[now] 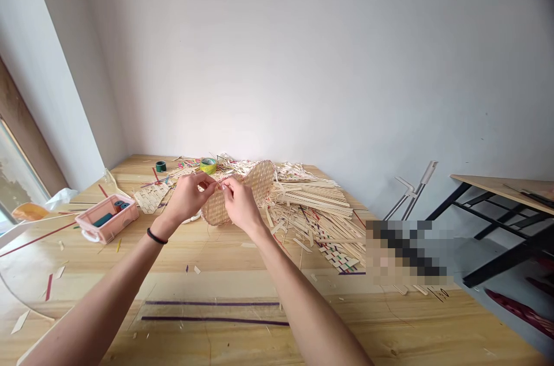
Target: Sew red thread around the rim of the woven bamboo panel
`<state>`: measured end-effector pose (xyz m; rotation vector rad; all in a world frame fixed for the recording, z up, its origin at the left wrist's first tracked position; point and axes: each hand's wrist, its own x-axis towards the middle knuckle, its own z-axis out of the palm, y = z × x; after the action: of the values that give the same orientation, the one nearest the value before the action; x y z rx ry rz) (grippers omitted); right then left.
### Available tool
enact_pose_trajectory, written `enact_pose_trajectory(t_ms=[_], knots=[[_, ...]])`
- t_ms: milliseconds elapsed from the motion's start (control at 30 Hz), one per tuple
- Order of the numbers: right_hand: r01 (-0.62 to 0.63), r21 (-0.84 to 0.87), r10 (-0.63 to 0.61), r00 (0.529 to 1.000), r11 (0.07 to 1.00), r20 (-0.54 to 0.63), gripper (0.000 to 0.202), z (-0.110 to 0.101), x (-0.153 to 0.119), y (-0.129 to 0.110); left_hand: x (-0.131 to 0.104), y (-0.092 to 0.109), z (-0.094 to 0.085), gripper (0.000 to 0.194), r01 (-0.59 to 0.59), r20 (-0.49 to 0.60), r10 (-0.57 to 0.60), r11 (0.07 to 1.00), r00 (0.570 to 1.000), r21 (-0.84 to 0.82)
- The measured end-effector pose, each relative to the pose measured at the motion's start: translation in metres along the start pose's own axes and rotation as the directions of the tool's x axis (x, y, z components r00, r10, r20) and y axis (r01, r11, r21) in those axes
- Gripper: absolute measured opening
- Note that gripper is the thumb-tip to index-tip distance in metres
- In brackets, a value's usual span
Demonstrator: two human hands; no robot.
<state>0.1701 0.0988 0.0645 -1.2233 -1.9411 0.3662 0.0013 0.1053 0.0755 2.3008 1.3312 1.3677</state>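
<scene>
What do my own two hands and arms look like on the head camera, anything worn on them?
The left hand and right hand wear no gloves. A dark band with a touch of red circles the left wrist; the right wrist shows nothing worn. No sleeves show on either forearm.

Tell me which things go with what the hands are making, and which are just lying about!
Seem part of it:
- woven piece, at the fingertips of left hand and right hand
- maybe pale strips, similar in colour

Probably just lying about:
- green roll
- purple strips
- pink box
</scene>
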Motion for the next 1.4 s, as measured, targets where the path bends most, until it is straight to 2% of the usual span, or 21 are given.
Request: enact_pose_trajectory(t_ms=[400,700,800,967,1233,1400], knots=[[-0.044,0.046,0.047,0.996,0.998,-0.070,0.019,0.001,-0.002,-0.006,-0.004,0.004,0.006,0.018,-0.005,-0.001,0.005,1.000,1.000,0.026],[-0.038,0.106,0.041,0.999,0.994,-0.027,0.012,-0.009,-0.004,-0.010,-0.004,0.001,0.009,0.018,0.003,-0.036,-0.001,0.999,0.999,0.052],[-0.026,0.099,0.027,1.000,0.995,-0.010,0.013,-0.011,-0.004,-0.009,-0.004,0.001,0.009,0.019,-0.010,-0.037,0.012,0.999,0.999,0.042],[-0.020,0.046,0.022,0.998,0.999,-0.054,0.017,-0.008,-0.002,-0.007,-0.005,0.003,0.010,0.021,-0.050,0.005,0.050,0.999,0.999,0.017],[0.021,-0.111,-0.040,0.984,0.994,-0.173,0.016,-0.042,-0.002,-0.006,-0.008,0.005,0.013,0.018,-0.098,0.037,0.096,0.994,0.995,0.039],[0.044,-0.034,-0.046,0.997,0.998,-0.057,0.011,-0.041,0.002,0.008,-0.010,0.011,0.015,0.019,-0.118,0.077,0.113,0.991,0.991,0.060]])
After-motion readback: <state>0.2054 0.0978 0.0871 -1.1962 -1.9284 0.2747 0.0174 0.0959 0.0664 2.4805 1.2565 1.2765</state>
